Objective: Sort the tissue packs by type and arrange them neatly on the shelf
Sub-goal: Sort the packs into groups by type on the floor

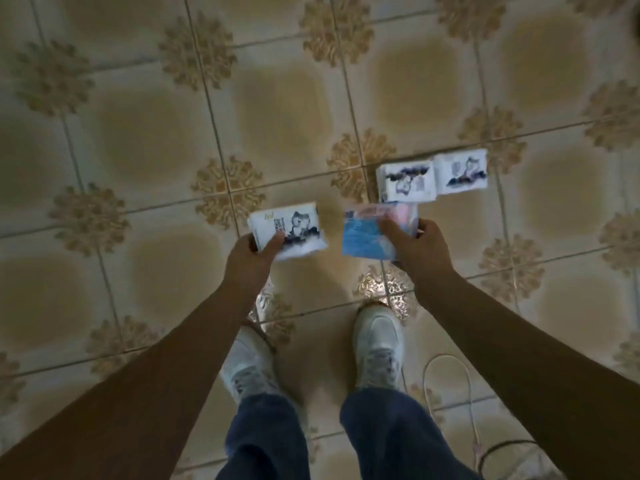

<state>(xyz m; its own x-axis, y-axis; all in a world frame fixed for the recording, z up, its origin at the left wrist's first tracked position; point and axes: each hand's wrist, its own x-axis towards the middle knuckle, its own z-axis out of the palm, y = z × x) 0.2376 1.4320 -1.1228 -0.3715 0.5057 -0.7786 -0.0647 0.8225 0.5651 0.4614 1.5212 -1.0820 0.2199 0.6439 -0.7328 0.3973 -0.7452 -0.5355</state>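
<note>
My left hand (254, 252) holds a white tissue pack with a dark cartoon print (294, 226) by its left end. My right hand (414, 244) grips a blue and pink tissue pack (367, 233), thumb on top. Both packs are held above the tiled floor. Two more white cartoon-print packs lie side by side on the floor just beyond my right hand: one (407, 183) and another (462, 171) to its right. No shelf is in view.
Beige patterned floor tiles (166, 133) fill the view. My two feet in white shoes (379, 344) and blue trousers stand below the hands. A white cable (467, 386) and a dark cable (498, 448) lie on the floor at lower right.
</note>
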